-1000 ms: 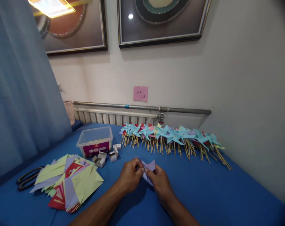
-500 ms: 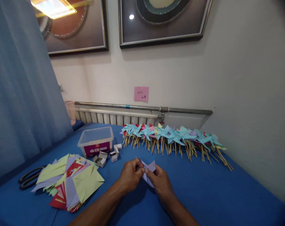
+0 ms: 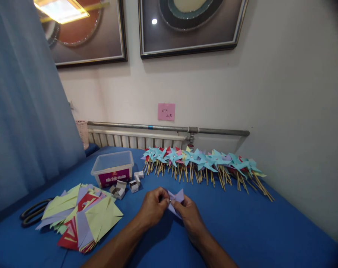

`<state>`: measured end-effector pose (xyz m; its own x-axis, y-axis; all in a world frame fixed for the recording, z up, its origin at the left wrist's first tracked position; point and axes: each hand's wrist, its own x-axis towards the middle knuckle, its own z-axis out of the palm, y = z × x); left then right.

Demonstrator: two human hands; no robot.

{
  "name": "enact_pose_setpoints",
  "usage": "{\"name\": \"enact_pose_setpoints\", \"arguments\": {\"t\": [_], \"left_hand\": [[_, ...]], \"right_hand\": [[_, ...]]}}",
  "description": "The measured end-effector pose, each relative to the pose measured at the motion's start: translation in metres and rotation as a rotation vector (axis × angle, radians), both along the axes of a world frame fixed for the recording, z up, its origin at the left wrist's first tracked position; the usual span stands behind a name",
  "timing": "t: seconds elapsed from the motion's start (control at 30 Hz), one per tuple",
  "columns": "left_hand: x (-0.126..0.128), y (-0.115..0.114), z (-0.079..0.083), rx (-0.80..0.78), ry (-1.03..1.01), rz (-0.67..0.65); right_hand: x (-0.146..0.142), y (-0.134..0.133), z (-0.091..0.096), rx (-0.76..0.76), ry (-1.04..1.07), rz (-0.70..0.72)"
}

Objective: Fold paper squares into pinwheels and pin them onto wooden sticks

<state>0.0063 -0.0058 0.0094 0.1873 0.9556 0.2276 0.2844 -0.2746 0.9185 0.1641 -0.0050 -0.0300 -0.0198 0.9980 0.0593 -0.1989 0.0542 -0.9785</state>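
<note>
A purple paper pinwheel (image 3: 177, 195) with folded-in blades is held up over the blue cloth, between both hands. From the right side, my right hand (image 3: 189, 213) grips it, thumb pressed near its centre. My left hand (image 3: 155, 204) is closed at its left side, with thumb and forefinger pinched close to the middle. A tiny shiny spot, perhaps a pin head, shows at the centre between the two thumbs. The fingers cover part of the paper.
Cut coloured paper sheets (image 3: 101, 219) lie in a pile at left beside black-handled scissors (image 3: 33, 213). Behind stand a clear plastic tub (image 3: 113, 163) and small white boxes (image 3: 118, 190). Finished pinwheels on sticks (image 3: 205, 162) line the back, near a wall pipe (image 3: 221, 131).
Both hands stay on the purple pinwheel, with only slight finger movement. A small shiny spot now shows at its centre. The view has shifted slightly.
</note>
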Motion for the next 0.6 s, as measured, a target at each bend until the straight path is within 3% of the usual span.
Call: {"name": "enact_pose_setpoints", "arguments": {"t": [0.2,0.4,0.6], "left_hand": [[0.001,0.009,-0.004,-0.114,-0.226,0.149],[0.000,0.012,-0.006,-0.411,-0.442,-0.015],[0.003,0.009,-0.005,-0.473,-0.456,-0.032]], "right_hand": [[-0.002,-0.002,0.006,-0.013,0.090,-0.024],[-0.003,-0.005,0.009,0.042,0.050,0.054],[-0.002,-0.003,0.008,0.063,-0.085,-0.017]]}}
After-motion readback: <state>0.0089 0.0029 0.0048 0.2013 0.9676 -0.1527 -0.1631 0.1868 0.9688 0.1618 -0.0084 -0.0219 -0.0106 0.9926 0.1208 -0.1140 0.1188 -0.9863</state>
